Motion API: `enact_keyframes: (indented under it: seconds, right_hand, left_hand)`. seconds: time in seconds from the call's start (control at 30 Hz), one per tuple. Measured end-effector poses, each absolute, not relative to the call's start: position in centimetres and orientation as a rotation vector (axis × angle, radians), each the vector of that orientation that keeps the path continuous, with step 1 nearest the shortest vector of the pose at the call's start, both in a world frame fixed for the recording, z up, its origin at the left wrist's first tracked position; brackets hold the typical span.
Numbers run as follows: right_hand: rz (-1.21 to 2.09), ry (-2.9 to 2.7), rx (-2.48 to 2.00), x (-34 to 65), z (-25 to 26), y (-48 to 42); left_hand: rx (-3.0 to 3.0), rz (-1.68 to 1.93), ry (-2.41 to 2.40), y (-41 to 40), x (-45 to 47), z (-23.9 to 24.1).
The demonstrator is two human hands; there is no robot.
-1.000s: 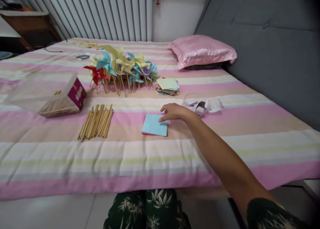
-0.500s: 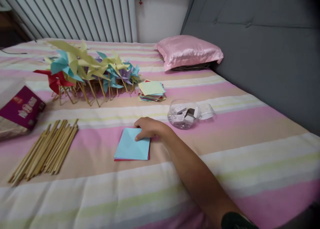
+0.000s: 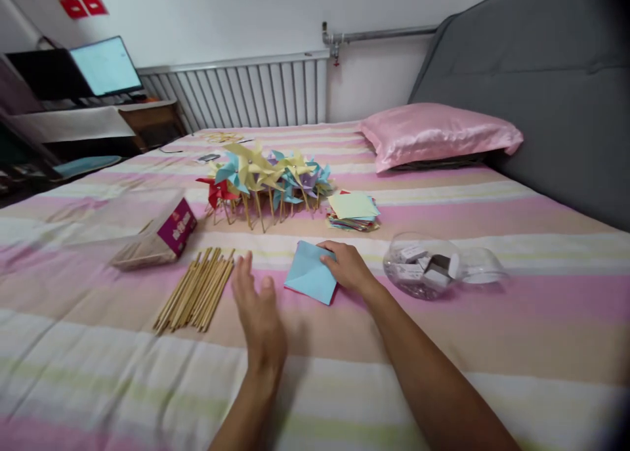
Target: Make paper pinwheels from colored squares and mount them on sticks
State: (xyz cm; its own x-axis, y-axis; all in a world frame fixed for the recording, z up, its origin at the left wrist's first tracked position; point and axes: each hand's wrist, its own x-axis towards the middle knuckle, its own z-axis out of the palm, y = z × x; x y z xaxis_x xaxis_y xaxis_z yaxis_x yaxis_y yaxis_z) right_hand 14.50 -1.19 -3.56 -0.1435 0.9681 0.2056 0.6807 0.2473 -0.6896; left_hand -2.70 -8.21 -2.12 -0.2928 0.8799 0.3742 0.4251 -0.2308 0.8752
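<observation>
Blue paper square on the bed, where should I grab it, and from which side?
Pinch the free left corner of the blue paper square, coming low from the left with the left hand. It lies flat on a red sheet, and the right hand covers its right corner, leaving the left and near edges open. Being thin, it probably needs a thumb slid underneath.

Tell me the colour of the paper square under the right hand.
Light blue paper square; best seen in the head view.
</observation>
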Motion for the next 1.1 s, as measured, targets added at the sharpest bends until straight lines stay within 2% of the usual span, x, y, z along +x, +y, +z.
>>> enact_keyframes:
  seconds: [0.2,0.4,0.6,0.87,1.1]
  right_hand:
    - [0.536,-1.984,-1.496,13.4,-6.1,-0.4]
    - [0.38,-2.036,-1.694,12.9,-5.9,-1.2]
    - [0.361,-2.072,-1.747,12.4,-5.4,-2.0]
    - [0.468,-1.934,-1.74,13.4,-4.4,-1.8]
    - [0.453,-1.913,-1.926,15.8,-3.9,-1.6]
  left_hand:
    - [1.523,1.129,1.711,-8.6,-3.1,-4.3]
    - [1.821,0.909,1.717,-9.3,-2.8,-4.9]
    - [2.017,0.618,1.82,-9.4,-2.3,-4.9]
    - [2.063,0.422,1.893,-9.6,-1.7,-4.3]
    - [2.118,0.379,1.933,-9.5,-1.3,-4.4]
